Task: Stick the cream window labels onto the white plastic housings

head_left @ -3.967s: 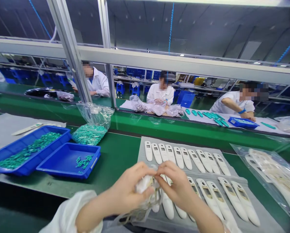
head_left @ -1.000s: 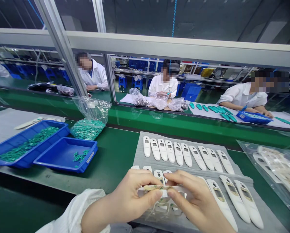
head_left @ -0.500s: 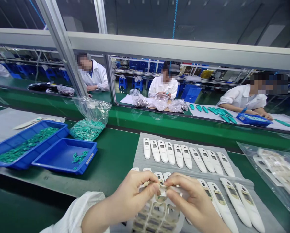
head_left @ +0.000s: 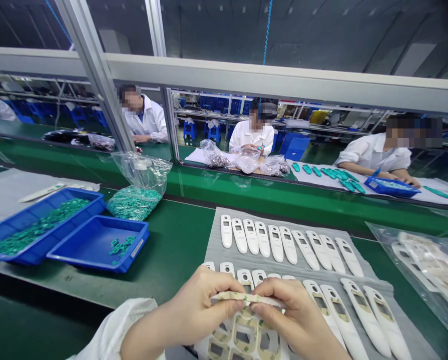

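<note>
A white sheet of sticker frames (head_left: 246, 346) with rectangular cut-outs and cream, green-marked backing hangs below my hands. Its top edge is bent up between my fingertips. My left hand (head_left: 203, 306) pinches this edge between thumb and fingers, and my right hand (head_left: 289, 311) grips it close beside, the fingertips nearly meeting. Just beyond lie white handheld device shells (head_left: 244, 276), partly hidden by my hands. To the right, more shells (head_left: 336, 305) have cream-coloured frames around their windows. A farther row of white shells (head_left: 261, 239) shows dark windows.
Grey foam sheeting (head_left: 213, 235) lies under the shells. At left stand a blue tray of green rings (head_left: 99, 192), a second blue tray (head_left: 77, 235) with several rings, and a clear bag of green parts (head_left: 133, 202). A bag of sheets (head_left: 426, 260) lies right. Co-workers sit beyond the green divider.
The sheet's upper edge has tilted up between my fingers, showing more of the cream backing. My hands have spread slightly and the view has shifted a little.
</note>
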Demonstrator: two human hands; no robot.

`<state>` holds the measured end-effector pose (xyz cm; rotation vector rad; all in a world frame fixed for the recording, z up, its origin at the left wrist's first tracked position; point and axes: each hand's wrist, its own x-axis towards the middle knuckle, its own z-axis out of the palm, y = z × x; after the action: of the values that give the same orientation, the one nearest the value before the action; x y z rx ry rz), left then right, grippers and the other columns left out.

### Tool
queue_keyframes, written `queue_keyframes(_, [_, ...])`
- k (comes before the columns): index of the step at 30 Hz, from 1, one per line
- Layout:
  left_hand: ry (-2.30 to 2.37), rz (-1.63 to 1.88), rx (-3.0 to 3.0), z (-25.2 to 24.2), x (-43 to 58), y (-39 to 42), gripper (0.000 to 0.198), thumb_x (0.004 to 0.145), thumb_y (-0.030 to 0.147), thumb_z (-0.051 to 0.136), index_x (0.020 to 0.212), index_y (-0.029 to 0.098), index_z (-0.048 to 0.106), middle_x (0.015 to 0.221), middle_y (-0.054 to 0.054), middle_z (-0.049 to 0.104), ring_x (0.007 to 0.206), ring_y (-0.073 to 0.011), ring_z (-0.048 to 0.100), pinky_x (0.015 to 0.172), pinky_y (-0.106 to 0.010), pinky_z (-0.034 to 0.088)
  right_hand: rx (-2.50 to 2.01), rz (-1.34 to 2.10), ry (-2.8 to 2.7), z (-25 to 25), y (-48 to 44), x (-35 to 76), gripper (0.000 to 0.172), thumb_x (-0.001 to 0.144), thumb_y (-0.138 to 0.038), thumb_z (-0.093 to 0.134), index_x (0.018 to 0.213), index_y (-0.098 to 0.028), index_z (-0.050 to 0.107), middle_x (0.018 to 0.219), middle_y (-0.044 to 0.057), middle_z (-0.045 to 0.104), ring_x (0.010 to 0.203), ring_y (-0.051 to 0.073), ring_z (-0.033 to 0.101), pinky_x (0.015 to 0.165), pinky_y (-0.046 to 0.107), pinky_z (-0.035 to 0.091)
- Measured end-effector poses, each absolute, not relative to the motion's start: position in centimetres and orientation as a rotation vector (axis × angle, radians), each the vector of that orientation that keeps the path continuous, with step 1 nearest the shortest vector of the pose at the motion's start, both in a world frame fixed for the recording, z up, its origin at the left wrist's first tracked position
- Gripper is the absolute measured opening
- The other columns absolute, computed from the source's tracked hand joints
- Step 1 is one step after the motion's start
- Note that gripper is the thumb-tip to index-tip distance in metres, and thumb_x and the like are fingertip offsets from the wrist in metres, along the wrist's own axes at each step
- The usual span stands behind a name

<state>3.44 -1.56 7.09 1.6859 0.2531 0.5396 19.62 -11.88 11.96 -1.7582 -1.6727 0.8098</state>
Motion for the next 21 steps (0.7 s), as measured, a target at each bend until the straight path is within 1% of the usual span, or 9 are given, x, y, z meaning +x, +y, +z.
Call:
queue_keyframes(2, [0.234, 0.523, 1.63, 7.0, 3.5, -1.5, 0.013, 0.077, 0.024, 0.058, 0.082, 0.014, 0.066, 0.062, 0.002, 0.058, 0.055, -0.0074, 0.047, 0.052, -0.016, 0.034, -1.738, 0.798, -1.688, 11.9, -12.0, 19.8, 0.014, 0.078, -0.034, 0.06, 0.083, -0.021, 0.061, 0.069, -0.001, 0.061, 0.062, 0.012, 0.055, 0.057, 0.021, 0.039])
queue_keyframes(3, [0.228, 0.516, 1.612, 7.0, 3.5, -1.4, 0.014, 0.075, 0.024, 0.061, 0.084, 0.015, 0.067, 0.065, 0.002, 0.06, 0.057, -0.0082, 0.049, 0.054, -0.016, 0.036, -1.728, 0.77, -1.705, 11.9, -12.1, 19.8, 0.015, 0.077, -0.033, 0.062, 0.087, -0.022, 0.061, 0.074, -0.001, 0.063, 0.068, 0.013, 0.057, 0.061, 0.022, 0.041])
queue_keyframes(5, [0.215, 0.521, 1.602, 7.0, 3.5, -1.4, 0.016, 0.075, 0.025, 0.062, 0.087, 0.016, 0.067, 0.068, 0.001, 0.062, 0.06, -0.0091, 0.052, 0.055, -0.016, 0.037, -1.692, 0.71, -1.74, 11.9, -12.1, 19.9, 0.014, 0.078, -0.028, 0.061, 0.092, -0.025, 0.059, 0.081, -0.001, 0.062, 0.075, 0.013, 0.058, 0.067, 0.023, 0.042])
queue_keyframes(7, [0.21, 0.571, 1.627, 7.0, 3.5, -1.5, 0.015, 0.078, 0.024, 0.059, 0.088, 0.016, 0.067, 0.07, 0.001, 0.063, 0.06, -0.0091, 0.053, 0.057, -0.017, 0.038, -1.617, 0.66, -1.762, 11.9, -12.1, 19.9, 0.01, 0.082, -0.022, 0.055, 0.091, -0.025, 0.058, 0.081, -0.001, 0.061, 0.076, 0.012, 0.057, 0.067, 0.022, 0.043])
queue_keyframes(10, [0.215, 0.677, 1.668, 6.9, 3.6, -1.7, 0.016, 0.081, 0.019, 0.054, 0.089, 0.016, 0.067, 0.077, -0.002, 0.066, 0.067, -0.0103, 0.057, 0.063, -0.018, 0.041, -1.542, 0.516, -1.806, 11.7, -11.9, 19.8, 0.015, 0.081, -0.014, 0.054, 0.092, -0.024, 0.056, 0.09, 0.001, 0.058, 0.081, 0.012, 0.057, 0.068, 0.022, 0.046])
queue_keyframes(12, [0.231, 0.724, 1.704, 6.9, 3.6, -1.9, 0.015, 0.08, 0.017, 0.055, 0.087, 0.016, 0.067, 0.077, -0.001, 0.066, 0.067, -0.0097, 0.058, 0.063, -0.017, 0.041, -1.546, 0.364, -1.844, 11.5, -11.8, 19.8, 0.018, 0.079, -0.011, 0.055, 0.092, -0.023, 0.056, 0.095, 0.003, 0.056, 0.085, 0.014, 0.056, 0.07, 0.024, 0.046])
queue_keyframes(18, [0.323, 0.766, 1.769, 7.0, 3.8, -2.4, 0.011, 0.077, 0.015, 0.057, 0.082, 0.016, 0.067, 0.068, 0.002, 0.066, 0.059, -0.0076, 0.057, 0.058, -0.014, 0.04, -1.464, 0.014, -1.964, 11.0, -11.5, 20.0, 0.022, 0.077, -0.003, 0.054, 0.091, -0.019, 0.055, 0.089, 0.006, 0.054, 0.082, 0.016, 0.053, 0.068, 0.032, 0.044])
queue_keyframes(21, [0.33, 0.78, 1.759, 7.1, 3.9, -2.5, 0.011, 0.077, 0.015, 0.057, 0.08, 0.015, 0.067, 0.067, 0.002, 0.066, 0.057, -0.0074, 0.057, 0.056, -0.014, 0.04, -1.407, -0.044, -2.0, 11.0, -11.4, 19.9, 0.022, 0.075, 0.001, 0.053, 0.088, -0.017, 0.055, 0.087, 0.006, 0.053, 0.081, 0.016, 0.052, 0.07, 0.035, 0.042])
